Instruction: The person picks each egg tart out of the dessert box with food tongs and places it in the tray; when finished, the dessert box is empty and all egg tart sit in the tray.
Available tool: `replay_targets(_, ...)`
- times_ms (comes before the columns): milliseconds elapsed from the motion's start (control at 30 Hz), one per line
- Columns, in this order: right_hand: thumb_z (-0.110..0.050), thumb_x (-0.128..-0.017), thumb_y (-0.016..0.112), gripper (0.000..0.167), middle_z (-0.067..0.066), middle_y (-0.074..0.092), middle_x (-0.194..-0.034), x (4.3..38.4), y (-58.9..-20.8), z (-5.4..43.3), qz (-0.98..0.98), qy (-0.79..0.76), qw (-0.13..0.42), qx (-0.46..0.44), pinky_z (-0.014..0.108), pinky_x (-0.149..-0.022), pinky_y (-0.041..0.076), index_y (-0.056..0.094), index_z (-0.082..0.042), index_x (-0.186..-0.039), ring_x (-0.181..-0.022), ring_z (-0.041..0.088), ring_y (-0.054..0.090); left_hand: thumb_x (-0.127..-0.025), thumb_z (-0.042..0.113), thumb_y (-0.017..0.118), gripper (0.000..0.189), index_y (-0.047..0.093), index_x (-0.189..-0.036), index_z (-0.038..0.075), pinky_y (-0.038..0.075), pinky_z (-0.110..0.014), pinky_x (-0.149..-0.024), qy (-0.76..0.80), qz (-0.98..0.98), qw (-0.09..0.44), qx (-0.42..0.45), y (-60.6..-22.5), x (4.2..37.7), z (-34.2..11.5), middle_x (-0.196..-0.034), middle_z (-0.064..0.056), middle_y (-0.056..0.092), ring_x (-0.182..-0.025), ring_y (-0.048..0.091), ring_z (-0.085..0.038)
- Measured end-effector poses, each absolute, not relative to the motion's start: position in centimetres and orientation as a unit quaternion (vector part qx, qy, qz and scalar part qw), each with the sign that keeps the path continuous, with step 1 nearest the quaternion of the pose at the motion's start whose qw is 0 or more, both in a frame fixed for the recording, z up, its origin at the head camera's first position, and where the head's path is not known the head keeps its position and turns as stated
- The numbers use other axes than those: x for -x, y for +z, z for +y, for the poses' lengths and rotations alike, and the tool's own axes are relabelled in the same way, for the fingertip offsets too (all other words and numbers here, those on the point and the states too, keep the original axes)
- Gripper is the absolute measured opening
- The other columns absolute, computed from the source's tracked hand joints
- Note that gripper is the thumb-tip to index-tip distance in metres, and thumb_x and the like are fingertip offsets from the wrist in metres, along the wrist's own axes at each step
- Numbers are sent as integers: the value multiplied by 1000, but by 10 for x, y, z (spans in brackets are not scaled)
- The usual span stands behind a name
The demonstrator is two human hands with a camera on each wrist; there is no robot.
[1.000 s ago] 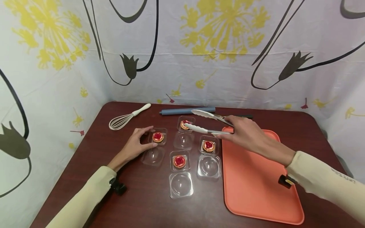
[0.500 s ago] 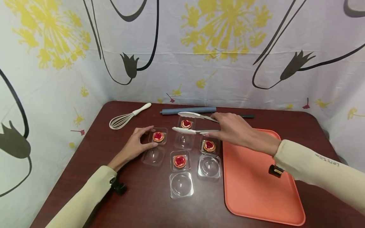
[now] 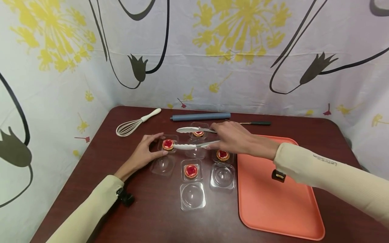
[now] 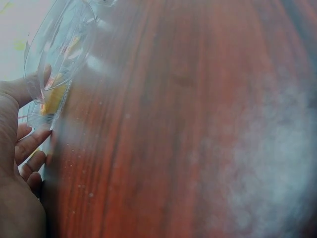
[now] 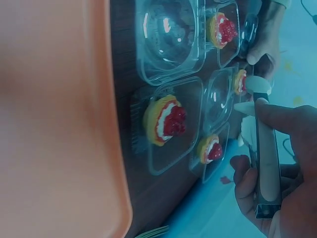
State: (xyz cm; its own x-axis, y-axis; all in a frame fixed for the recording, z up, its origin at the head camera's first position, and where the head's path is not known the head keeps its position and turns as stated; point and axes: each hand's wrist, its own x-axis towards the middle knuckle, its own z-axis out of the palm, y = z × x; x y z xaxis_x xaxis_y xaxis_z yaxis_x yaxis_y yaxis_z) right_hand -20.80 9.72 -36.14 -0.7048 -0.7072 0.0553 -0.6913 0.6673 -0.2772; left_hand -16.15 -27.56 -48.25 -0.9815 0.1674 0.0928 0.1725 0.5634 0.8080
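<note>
My left hand (image 3: 143, 153) holds the leftmost clear plastic container between thumb and fingers. In it sits a tart (image 3: 167, 144) with red topping; the hinged lid (image 3: 162, 165) lies open toward me. The left wrist view shows the clear container (image 4: 59, 54) between thumb and fingers. My right hand (image 3: 232, 136) grips metal tongs (image 3: 185, 146) with white tips spread apart and nothing between them. The near tip reaches the edge of the left tart in the head view. The far tip hangs left of the back tart (image 3: 198, 134), partly over its container.
Two more tarts, a front one (image 3: 191, 171) and a right one (image 3: 223, 155), sit in open containers. An orange tray (image 3: 279, 199) lies at right. Along the back are a whisk (image 3: 130, 127), a blue rolling pin (image 3: 200, 116) and a dark-handled tool (image 3: 259, 123).
My right hand has carried the spread tongs leftward, from the back tart across to the left container. My left hand has stayed in place on that container.
</note>
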Motion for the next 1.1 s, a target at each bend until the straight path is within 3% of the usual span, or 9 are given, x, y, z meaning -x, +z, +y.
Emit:
replay_targets(167, -50, -94, 88, 62, -8, 44, -62, 211, -360, 85, 904, -139, 32, 404, 31, -49, 33, 74, 0, -129, -53, 10, 38, -90, 22, 95, 81, 57, -161, 11, 36, -51, -116, -460, -883, 4, 99, -483, 163, -277, -146, -12, 63, -130, 47, -29)
replay_targets(333, -45, -94, 89, 43, -8, 29, -63, 214, -356, 72, 896, -131, 41, 422, 29, -48, 25, 69, -7, -99, -54, 9, 25, -90, 23, 95, 81, 57, -161, 11, 35, -52, -116, -459, -883, 4, 97, -483, 163, -277, -145, -13, 62, -130, 47, -29)
replay_targets(433, -42, -95, 88, 41, -8, 29, -63, 215, -355, 66, 893, -122, 51, 431, 28, -48, 25, 62, -11, -89, -54, 8, 24, -89, 22, 95, 81, 57, -160, 10, 34, -51, -117, -460, -882, 7, 99, -482, 163, -276, -145, -12, 64, -129, 47, -29)
replay_targets(967, -37, -99, 84, 30, -7, 38, -67, 223, -341, 41, 888, -89, 83, 444, 31, -54, 30, 70, -11, -97, -59, 11, 31, -89, 21, 95, 80, 59, -159, 10, 33, -50, -118, -464, -880, 9, 101, -483, 164, -277, -146, -9, 65, -129, 46, -28)
replay_targets(1100, -36, -97, 87, 33, -7, 33, -66, 224, -337, 36, 883, -90, 89, 452, 31, -54, 28, 65, -13, -86, -58, 10, 28, -89, 21, 95, 80, 59, -159, 11, 33, -49, -118, -465, -879, 9, 102, -483, 165, -277, -146, -9, 66, -129, 46, -28)
